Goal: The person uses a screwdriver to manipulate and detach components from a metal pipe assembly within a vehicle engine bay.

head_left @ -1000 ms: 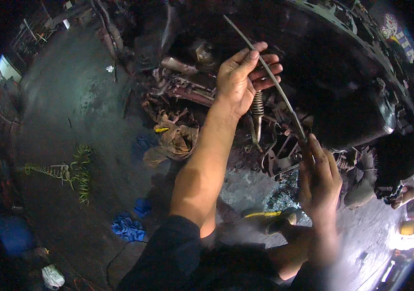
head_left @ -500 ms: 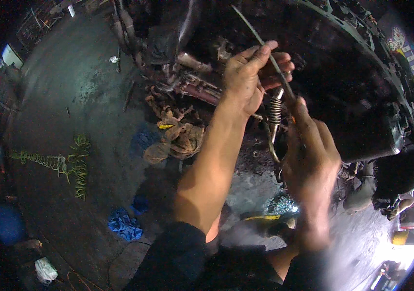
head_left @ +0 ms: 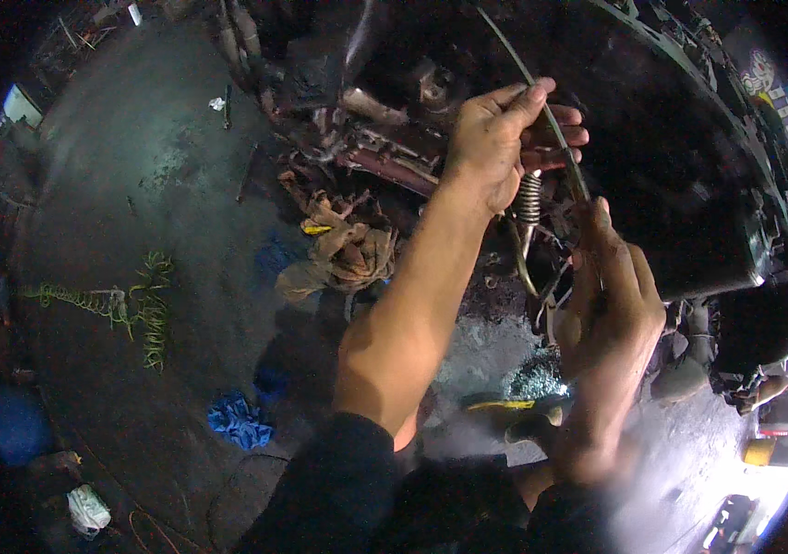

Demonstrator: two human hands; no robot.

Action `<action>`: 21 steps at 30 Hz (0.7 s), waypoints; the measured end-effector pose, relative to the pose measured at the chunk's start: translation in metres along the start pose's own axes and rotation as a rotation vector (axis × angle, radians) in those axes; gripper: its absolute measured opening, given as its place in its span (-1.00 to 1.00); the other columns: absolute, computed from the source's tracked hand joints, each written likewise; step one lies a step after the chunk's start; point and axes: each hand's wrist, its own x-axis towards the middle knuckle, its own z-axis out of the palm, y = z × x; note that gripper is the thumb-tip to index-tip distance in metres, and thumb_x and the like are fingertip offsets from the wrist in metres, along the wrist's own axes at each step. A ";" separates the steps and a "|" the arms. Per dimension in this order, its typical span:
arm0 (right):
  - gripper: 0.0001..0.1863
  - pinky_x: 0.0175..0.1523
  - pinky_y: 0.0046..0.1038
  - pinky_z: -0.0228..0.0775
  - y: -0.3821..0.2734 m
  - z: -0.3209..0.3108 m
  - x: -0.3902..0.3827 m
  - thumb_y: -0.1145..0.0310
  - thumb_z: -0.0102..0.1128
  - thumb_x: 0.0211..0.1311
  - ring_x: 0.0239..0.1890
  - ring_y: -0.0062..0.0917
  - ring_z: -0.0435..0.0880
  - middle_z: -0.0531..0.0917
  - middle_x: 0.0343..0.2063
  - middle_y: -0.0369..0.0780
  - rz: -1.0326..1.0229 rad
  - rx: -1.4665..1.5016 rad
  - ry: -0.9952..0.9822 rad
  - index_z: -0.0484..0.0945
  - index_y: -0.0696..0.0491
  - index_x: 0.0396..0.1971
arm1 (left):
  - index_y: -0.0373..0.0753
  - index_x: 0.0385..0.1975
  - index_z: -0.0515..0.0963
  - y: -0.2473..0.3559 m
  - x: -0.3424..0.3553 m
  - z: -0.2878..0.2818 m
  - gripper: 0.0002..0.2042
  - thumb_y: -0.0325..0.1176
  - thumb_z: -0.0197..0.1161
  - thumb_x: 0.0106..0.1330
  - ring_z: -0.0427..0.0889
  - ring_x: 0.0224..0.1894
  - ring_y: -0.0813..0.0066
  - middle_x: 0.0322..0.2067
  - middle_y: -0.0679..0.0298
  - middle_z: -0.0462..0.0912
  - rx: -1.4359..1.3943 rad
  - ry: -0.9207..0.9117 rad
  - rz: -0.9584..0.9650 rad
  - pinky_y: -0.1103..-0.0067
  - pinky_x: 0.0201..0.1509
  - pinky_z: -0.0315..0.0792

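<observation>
A long, thin metal strip (head_left: 508, 46) slants from the top middle down to the right, its exact kind unclear. My left hand (head_left: 495, 138) pinches its middle between thumb and forefinger, the other fingers stretched out behind it. Wrapped round the strip's lower end is my right hand (head_left: 611, 295); its grip hides that end. Just below my left fingers is a metal coil spring (head_left: 529, 198), part of a dark, greasy vehicle underside. A reddish-brown bar (head_left: 392, 172) runs to the left of my left wrist.
Brown rags (head_left: 343, 254) hang or lie left of my left forearm. On the dark floor are a crumpled blue cloth (head_left: 239, 421), a coiled yellow-green hose (head_left: 149, 309) and a white bundle (head_left: 88, 511). A large dark panel (head_left: 680, 185) stands on the right.
Both hands and the strip have shifted slightly to the right in the picture. Both keep their hold on it.
</observation>
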 end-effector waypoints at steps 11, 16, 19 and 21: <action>-0.53 -0.27 -0.29 0.58 0.016 -0.014 -0.002 0.59 0.21 0.22 -0.33 -0.23 0.73 0.66 -0.27 -0.09 -0.048 -0.050 -0.010 0.58 0.03 0.17 | -0.38 0.04 0.56 -0.012 0.003 0.005 -0.65 -0.22 0.20 0.46 0.74 -0.34 0.27 -0.36 0.12 0.69 -0.028 -0.032 0.038 0.31 -0.21 0.71; -0.52 -0.32 -0.25 0.56 0.021 -0.005 -0.006 0.59 0.22 0.21 -0.41 -0.20 0.70 0.64 -0.33 -0.11 -0.048 -0.078 -0.027 0.58 0.01 0.16 | -0.37 -0.04 0.58 -0.019 0.009 -0.001 -0.68 -0.20 0.09 0.52 0.68 -0.42 0.29 -0.43 0.19 0.64 -0.010 0.035 0.064 0.28 -0.27 0.68; -0.50 -0.32 -0.25 0.57 0.023 -0.014 -0.018 0.57 0.24 0.20 -0.40 -0.21 0.71 0.65 -0.31 -0.11 -0.036 -0.120 -0.051 0.57 0.00 0.18 | -0.36 -0.13 0.57 -0.029 -0.007 0.012 -0.69 -0.19 0.08 0.52 0.60 -0.49 0.38 -0.48 0.24 0.58 -0.083 0.058 0.048 0.30 -0.34 0.65; -0.50 -0.32 -0.25 0.56 0.023 -0.015 -0.018 0.57 0.24 0.20 -0.40 -0.21 0.70 0.66 -0.29 -0.11 -0.080 -0.030 0.019 0.57 0.00 0.18 | -0.35 -0.16 0.58 -0.022 -0.009 0.022 -0.70 -0.20 0.09 0.52 0.60 -0.49 0.38 -0.49 0.24 0.58 -0.081 0.042 0.084 0.31 -0.34 0.63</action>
